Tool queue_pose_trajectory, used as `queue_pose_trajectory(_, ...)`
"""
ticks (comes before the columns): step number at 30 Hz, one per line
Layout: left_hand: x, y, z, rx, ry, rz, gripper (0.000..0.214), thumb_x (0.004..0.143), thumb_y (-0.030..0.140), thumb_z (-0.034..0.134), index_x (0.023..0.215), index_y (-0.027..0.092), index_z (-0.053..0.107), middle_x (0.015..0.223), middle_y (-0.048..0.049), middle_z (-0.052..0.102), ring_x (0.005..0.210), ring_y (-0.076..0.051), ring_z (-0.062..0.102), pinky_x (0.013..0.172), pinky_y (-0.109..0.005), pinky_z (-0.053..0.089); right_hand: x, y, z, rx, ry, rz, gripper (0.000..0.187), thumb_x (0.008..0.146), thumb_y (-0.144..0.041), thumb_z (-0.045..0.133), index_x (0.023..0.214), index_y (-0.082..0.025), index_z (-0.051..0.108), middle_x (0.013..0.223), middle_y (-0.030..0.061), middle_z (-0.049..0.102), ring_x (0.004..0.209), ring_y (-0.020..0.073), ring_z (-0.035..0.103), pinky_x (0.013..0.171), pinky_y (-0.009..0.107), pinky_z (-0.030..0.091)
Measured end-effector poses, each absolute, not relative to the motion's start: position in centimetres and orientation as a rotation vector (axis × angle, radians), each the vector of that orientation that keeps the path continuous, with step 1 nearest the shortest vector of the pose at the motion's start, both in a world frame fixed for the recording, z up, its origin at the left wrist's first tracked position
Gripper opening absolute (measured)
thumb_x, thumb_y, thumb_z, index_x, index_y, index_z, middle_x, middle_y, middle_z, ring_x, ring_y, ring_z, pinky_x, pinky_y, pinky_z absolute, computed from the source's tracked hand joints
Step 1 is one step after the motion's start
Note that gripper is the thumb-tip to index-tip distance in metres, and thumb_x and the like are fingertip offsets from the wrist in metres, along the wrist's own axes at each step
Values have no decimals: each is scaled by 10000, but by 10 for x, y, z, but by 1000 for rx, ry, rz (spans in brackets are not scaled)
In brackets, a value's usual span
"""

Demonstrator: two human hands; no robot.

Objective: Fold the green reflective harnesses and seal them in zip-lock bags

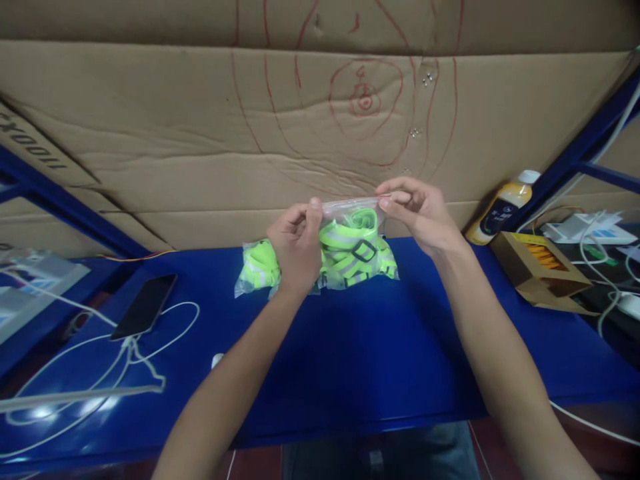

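Left hand (296, 248): fingers pinching the left end of the top strip of the clear bag (350, 230).
Right hand (419, 212): fingers pinching the right end of the same strip, so the top edge is stretched between both hands.
Clear bag: held upright near the bench's (350, 373) far edge, around the middle, its bottom about level with the surface; neon-yellow reflective straps (353, 253) with a black buckle inside.
Second bag (256, 267): same yellow contents, lying just left of the held one, partly behind the left hand.
Phone (144, 307): towards the bench's left end, white cable (125, 360) looping beside it.
Bottle (503, 208): leaning at the far right corner, beside an open cardboard box (543, 272).
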State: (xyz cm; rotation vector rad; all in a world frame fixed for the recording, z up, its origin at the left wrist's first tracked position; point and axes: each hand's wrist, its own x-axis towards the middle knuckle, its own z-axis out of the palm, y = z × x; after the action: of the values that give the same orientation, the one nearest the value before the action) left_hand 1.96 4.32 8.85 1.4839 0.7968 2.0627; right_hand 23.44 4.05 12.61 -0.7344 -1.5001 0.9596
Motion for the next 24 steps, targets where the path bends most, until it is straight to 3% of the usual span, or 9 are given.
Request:
queue_pose_trajectory(5, 16, 52, 84, 1431, 742, 2043, 462, 961, 603, 764, 738, 202, 707, 664, 19, 571, 613, -105, 497, 591, -244, 423, 234, 49, 118, -746, -1460, 1052, 477, 612, -550, 1033, 770, -188, 766, 778, 40, 798, 684, 159, 743, 687, 296, 630)
queue_pose_trajectory(10, 20, 54, 81, 1427, 560, 1856, 323, 878, 509, 883, 870, 207, 770, 884, -41, 757, 844, -158, 707, 853, -295, 574, 235, 49, 121, -704, -1362, 936, 403, 646, -498, 1030, 718, -211, 755, 752, 18, 791, 646, 134, 707, 681, 283, 610)
queue_pose_trajectory(16, 21, 42, 88, 1541, 692, 1913, 420, 892, 604, 840, 825, 211, 708, 877, -58, 772, 805, -168, 708, 776, -298, 575, 233, 36, 128, -809, -1553, 928, 400, 687, -533, 996, 792, -202, 798, 741, 16, 735, 667, 141, 641, 633, 281, 530)
queue_pose_trajectory(19, 22, 41, 87, 1580, 668, 1891, 387, 928, 581, 814, 867, 212, 714, 944, -68, 786, 881, -180, 728, 842, -310, 586, 229, 35, 127, -797, -1645, 845, 428, 696, -567, 982, 777, -196, 784, 710, 2, 682, 661, 129, 576, 612, 274, 457)
queue_pose_trajectory(24, 25, 48, 78, 1525, 577, 1758, 311, 927, 511, 840, 964, 210, 770, 912, -46, 760, 851, -150, 696, 807, -268, 558, 225, 37, 127, -751, -1600, 703, 464, 756, -622, 931, 756, -205, 727, 727, 2, 664, 677, 130, 549, 635, 286, 410)
